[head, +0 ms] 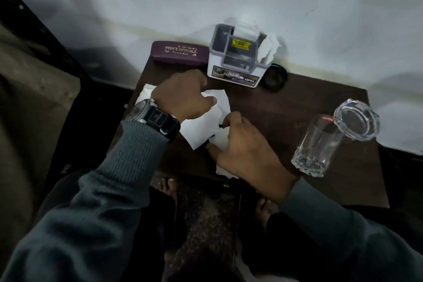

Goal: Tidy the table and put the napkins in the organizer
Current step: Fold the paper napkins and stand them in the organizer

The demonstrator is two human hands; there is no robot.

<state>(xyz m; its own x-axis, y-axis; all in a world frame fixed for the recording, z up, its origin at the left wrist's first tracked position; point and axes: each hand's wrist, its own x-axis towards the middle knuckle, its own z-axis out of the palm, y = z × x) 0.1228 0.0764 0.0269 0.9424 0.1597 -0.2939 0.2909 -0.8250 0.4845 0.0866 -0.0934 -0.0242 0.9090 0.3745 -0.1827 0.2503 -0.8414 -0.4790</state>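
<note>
A white napkin (206, 121) lies flat on the dark wooden table (297, 107), partly under both hands. My left hand (183, 96) rests on its upper left part, fingers curled and thumb pressing the paper. My right hand (245, 146) presses on its lower right part, fingers spread over the sheet. Another napkin (145, 91) peeks out from under my left wrist. The white and grey organizer (235, 57) stands at the table's back against the wall, with a crumpled napkin (269, 46) sticking out of its right side.
A purple spectacle case (180, 52) lies left of the organizer. A black round lid (274, 78) sits to the organizer's right. A clear drinking glass (318, 146) and a glass ashtray (357, 119) stand at the right. My bare feet show below the table's front edge.
</note>
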